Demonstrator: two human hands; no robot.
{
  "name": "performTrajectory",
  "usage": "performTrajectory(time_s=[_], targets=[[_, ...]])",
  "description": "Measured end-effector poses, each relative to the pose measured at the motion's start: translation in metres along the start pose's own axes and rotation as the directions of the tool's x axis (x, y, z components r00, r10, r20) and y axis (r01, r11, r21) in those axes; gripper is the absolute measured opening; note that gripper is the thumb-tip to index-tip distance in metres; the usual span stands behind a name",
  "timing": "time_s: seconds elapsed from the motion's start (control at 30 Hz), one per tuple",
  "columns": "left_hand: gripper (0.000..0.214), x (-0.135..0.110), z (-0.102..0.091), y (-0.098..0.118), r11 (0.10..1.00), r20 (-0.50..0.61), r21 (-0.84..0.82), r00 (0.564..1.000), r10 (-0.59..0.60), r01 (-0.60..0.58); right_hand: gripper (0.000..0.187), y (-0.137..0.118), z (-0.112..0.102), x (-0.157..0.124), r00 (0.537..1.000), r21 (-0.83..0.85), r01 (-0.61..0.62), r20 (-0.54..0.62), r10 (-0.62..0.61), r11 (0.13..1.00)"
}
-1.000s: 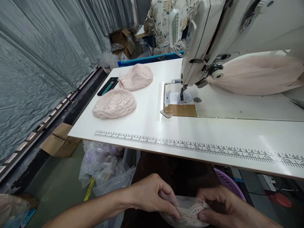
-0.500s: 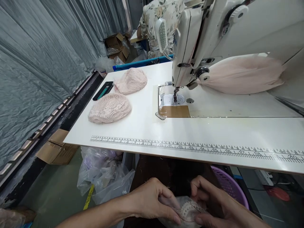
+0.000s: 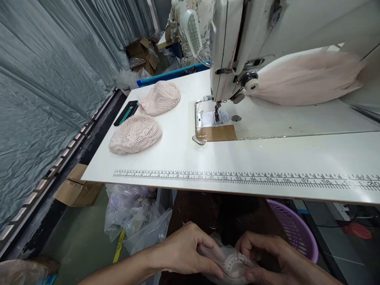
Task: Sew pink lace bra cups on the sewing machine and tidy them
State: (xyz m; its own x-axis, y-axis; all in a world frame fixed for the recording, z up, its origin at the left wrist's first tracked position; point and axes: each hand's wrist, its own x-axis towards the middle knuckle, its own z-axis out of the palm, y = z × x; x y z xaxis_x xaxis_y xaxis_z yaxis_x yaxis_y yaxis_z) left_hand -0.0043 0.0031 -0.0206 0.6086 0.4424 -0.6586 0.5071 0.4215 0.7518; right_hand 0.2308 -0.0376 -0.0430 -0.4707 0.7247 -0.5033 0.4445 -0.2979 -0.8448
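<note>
Low over my lap, below the table edge, both hands grip a piece of sheer pale fabric with lace trim (image 3: 234, 264). My left hand (image 3: 190, 251) pinches its left side between thumb and fingers. On the other side my right hand (image 3: 267, 255) is closed on the fabric's right edge, fingers curled. The lower part of the piece runs out of the picture. Up on the table stands a sewing machine (image 3: 228, 51), its needle and presser foot (image 3: 217, 113) over the metal plate. Two pale pink lace pieces (image 3: 135, 134) lie at the left of the tabletop.
Beside the lace is a dark phone-like object (image 3: 126, 113). Pink fabric (image 3: 308, 79) sits under the machine arm. A printed ruler (image 3: 237, 178) runs along the table front. Below are plastic bags (image 3: 133, 213), a purple basket (image 3: 297, 229) and a carton (image 3: 78, 188). Another person (image 3: 190, 27) is behind.
The view has shifted slightly, so the table and machine sit a little differently. Both hands keep hold of the lace-trimmed fabric; the right hand's fingers have lowered a little toward it.
</note>
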Motion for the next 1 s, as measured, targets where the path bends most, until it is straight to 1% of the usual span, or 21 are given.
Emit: performTrajectory(time_s=[0.17, 0.33, 0.43, 0.57, 0.63, 0.7, 0.77, 0.9, 1.0], targets=[[0.034, 0.000, 0.002, -0.001, 0.998, -0.040, 0.071, 0.999, 0.004, -0.001, 0.021, -0.009, 0.002, 0.005, 1.000, 0.001, 0.013, 0.020, -0.013, 1.000], [0.032, -0.005, 0.003, 0.004, 0.987, -0.084, 0.156, 0.996, -0.010, 0.023, 0.030, -0.013, 0.000, 0.003, 0.997, 0.028, 0.049, 0.053, -0.050, 0.998], [0.037, -0.007, 0.005, 0.007, 0.993, -0.053, 0.105, 0.997, -0.051, 0.056, 0.031, -0.011, -0.001, 0.001, 0.997, 0.048, 0.055, 0.053, -0.058, 0.997], [0.049, -0.004, 0.007, 0.005, 0.988, -0.012, -0.002, 0.987, -0.157, 0.157, 0.032, -0.005, -0.001, 0.003, 0.996, 0.055, 0.019, 0.082, -0.023, 0.998], [0.057, -0.001, 0.008, 0.004, 0.981, -0.006, -0.042, 0.982, -0.190, 0.190, 0.029, -0.003, 0.000, 0.005, 0.996, 0.060, 0.013, 0.088, -0.018, 0.998], [0.062, 0.000, 0.008, 0.003, 0.980, -0.012, -0.066, 0.982, -0.190, 0.189, 0.027, -0.003, 0.001, 0.007, 0.996, 0.075, 0.015, 0.084, -0.022, 0.997], [0.062, 0.000, 0.008, 0.002, 0.982, -0.023, -0.072, 0.984, -0.176, 0.174, 0.027, -0.006, 0.001, 0.008, 0.997, 0.091, 0.014, 0.077, -0.022, 0.996], [0.056, 0.000, 0.008, 0.000, 0.985, -0.029, -0.090, 0.988, -0.149, 0.146, 0.028, -0.010, 0.002, 0.009, 0.998, 0.087, 0.027, 0.050, -0.032, 0.996], [0.047, 0.001, 0.009, -0.001, 0.985, -0.008, -0.115, 0.991, -0.132, 0.131, 0.018, -0.009, 0.003, 0.010, 0.999, 0.072, 0.031, 0.027, -0.033, 0.997]])
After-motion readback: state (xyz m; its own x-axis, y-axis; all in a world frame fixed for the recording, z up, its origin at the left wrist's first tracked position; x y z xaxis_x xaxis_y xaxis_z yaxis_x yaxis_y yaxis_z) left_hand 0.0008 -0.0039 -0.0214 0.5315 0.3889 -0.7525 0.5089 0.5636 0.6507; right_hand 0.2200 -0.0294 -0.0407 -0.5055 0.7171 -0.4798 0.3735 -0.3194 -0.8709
